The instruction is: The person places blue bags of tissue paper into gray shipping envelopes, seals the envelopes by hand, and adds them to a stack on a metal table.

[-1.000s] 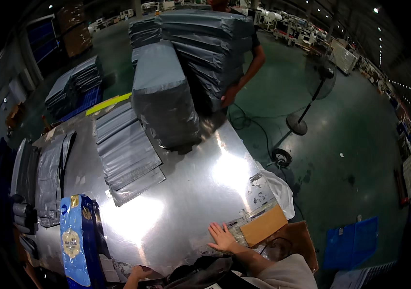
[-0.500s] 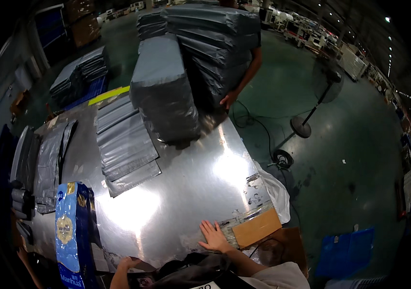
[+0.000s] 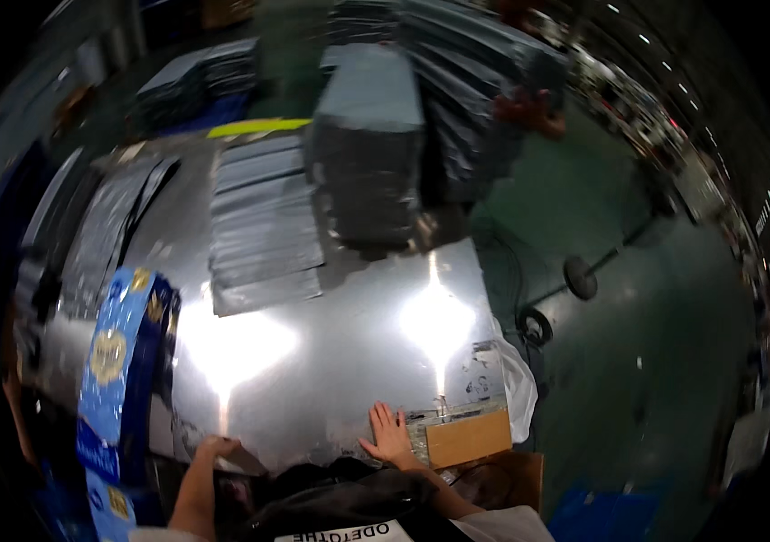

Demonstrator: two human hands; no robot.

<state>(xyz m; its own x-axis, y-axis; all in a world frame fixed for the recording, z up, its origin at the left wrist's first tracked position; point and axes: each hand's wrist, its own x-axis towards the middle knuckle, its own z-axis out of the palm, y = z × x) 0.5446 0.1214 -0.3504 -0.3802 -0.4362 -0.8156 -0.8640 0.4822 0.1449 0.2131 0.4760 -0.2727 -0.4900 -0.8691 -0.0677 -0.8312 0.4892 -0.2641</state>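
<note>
My right hand (image 3: 389,435) lies flat on the metal-topped table (image 3: 340,361), its fingers spread, beside a piece of brown cardboard (image 3: 469,438). At the table's near edge is my left hand (image 3: 219,446), its fingers curled together; what they close on, if anything, is hidden. A tall blue plastic-wrapped package (image 3: 116,361) stands to the left of that hand. Farther off, flat grey plastic bags (image 3: 266,217) lie overlapped on the table. Beyond them rises a tall grey wrapped stack (image 3: 368,135).
At the far side another person's hand (image 3: 529,113) touches a larger grey stack (image 3: 466,81). More grey bags (image 3: 114,226) lie at the left. A standing fan (image 3: 581,277) and a coiled cable (image 3: 534,325) are on the green floor. White plastic (image 3: 518,384) hangs off the table's right edge.
The view has swung, and the far things sit higher and further right in it. The other person's hand has gone from low on the large stack to higher up. My right hand stays flat.
</note>
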